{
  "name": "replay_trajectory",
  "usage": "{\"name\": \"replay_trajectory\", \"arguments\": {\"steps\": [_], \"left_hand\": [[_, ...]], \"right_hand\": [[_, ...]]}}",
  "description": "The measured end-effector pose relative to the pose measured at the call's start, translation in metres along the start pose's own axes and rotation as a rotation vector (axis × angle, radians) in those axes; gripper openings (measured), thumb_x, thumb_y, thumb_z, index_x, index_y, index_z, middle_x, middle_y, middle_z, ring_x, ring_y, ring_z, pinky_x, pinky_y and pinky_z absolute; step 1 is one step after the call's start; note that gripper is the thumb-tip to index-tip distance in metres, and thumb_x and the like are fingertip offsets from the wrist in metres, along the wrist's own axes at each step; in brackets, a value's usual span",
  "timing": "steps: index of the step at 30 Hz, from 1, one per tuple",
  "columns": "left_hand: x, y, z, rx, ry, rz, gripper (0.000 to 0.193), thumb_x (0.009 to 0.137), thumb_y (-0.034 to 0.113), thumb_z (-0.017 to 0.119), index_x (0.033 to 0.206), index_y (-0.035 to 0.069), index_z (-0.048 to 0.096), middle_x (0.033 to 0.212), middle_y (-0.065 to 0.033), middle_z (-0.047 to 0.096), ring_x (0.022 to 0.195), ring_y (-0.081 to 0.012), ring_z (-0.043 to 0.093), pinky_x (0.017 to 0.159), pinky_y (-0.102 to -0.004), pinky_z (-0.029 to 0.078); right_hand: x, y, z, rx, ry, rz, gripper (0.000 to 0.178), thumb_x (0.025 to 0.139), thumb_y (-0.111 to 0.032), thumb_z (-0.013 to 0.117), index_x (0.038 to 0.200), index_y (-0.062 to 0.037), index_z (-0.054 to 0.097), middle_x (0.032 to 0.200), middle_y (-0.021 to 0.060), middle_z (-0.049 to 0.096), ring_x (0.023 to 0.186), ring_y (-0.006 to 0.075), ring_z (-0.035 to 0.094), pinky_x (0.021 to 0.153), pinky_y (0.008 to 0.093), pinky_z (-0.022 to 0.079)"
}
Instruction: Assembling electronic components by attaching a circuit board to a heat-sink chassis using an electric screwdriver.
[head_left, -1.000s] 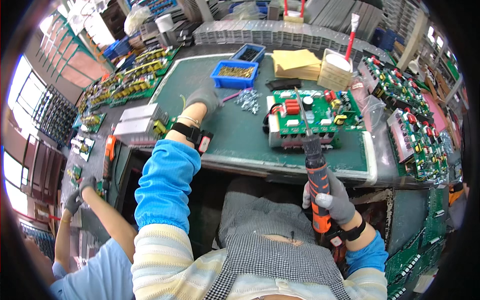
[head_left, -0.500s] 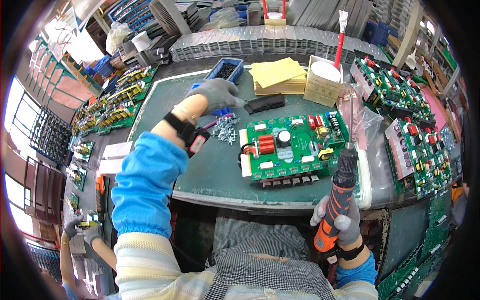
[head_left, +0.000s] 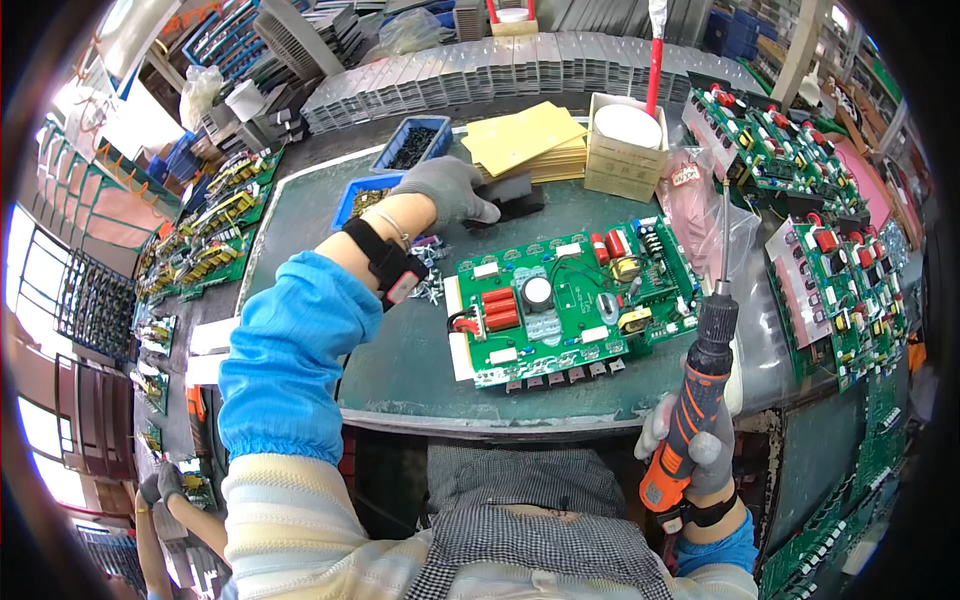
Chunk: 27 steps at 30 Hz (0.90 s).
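My left hand (head_left: 450,192), in a grey glove, reaches across the table with its fingers bent round the left end of a flat black strip (head_left: 515,190), which sits slightly tilted over another dark piece. My right hand (head_left: 705,450), also gloved, grips an orange and black cordless screwdriver (head_left: 690,410), its long bit pointing up and away. Between the hands a green circuit board (head_left: 580,300) lies on the table, bearing red capacitors, a round white-topped part and yellow coils. Loose screws (head_left: 430,270) lie beside its left edge, partly behind my left wrist.
Two blue bins (head_left: 412,145) of small parts stand beyond my left hand. Yellow sheets (head_left: 525,140) and a cardboard box (head_left: 625,150) with a white tub sit at the back. More boards (head_left: 840,290) are stacked at right. A co-worker's gloved hands (head_left: 165,480) show at lower left.
My left hand has moved right and closed on the black strip, which is now tilted. The screwdriver has shifted slightly right and stands more upright. The whole view has moved a little.
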<state>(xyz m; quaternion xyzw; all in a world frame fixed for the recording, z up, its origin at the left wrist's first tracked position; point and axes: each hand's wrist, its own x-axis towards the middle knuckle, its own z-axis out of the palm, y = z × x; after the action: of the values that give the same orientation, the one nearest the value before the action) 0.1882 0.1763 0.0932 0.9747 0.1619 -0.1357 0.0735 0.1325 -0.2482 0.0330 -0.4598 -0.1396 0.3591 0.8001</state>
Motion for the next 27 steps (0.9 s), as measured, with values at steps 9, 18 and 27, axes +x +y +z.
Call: {"name": "replay_trajectory", "arguments": {"steps": [9,18,27], "left_hand": [[-0.086,-0.014,-0.015,-0.101,0.196,-0.168,0.058,0.078,0.049,0.078,0.114,0.004,0.071,0.106,-0.0177,0.072,0.102,-0.0321,0.069,0.088,-0.0401,0.052],[-0.162,0.003,-0.015,-0.711,0.432,0.01,0.039,0.094,0.035,0.074,0.111,0.0,0.074,0.091,0.0015,0.068,0.081,-0.0086,0.056,0.074,-0.025,0.045],[-0.182,-0.038,0.035,-1.042,0.343,-0.213,0.033,0.09,0.044,0.073,0.089,0.011,0.07,0.065,0.0005,0.056,0.049,-0.0108,0.043,0.045,-0.0268,0.032]], "right_hand": [[-0.019,0.007,0.016,0.057,-0.075,-0.055,0.066,0.077,-0.032,0.077,0.126,0.0012,0.046,0.094,0.0129,0.06,0.08,0.0248,0.065,0.073,0.041,0.059],[-0.055,0.01,0.018,-0.034,-0.104,-0.091,0.072,0.081,-0.029,0.074,0.139,-0.0008,0.041,0.097,0.0121,0.061,0.083,0.0221,0.064,0.073,0.0381,0.058],[-0.082,0.017,0.02,-0.049,-0.1,-0.103,0.066,0.081,-0.027,0.073,0.136,-0.002,0.046,0.096,0.0108,0.062,0.082,0.0209,0.065,0.074,0.0372,0.058]]}}
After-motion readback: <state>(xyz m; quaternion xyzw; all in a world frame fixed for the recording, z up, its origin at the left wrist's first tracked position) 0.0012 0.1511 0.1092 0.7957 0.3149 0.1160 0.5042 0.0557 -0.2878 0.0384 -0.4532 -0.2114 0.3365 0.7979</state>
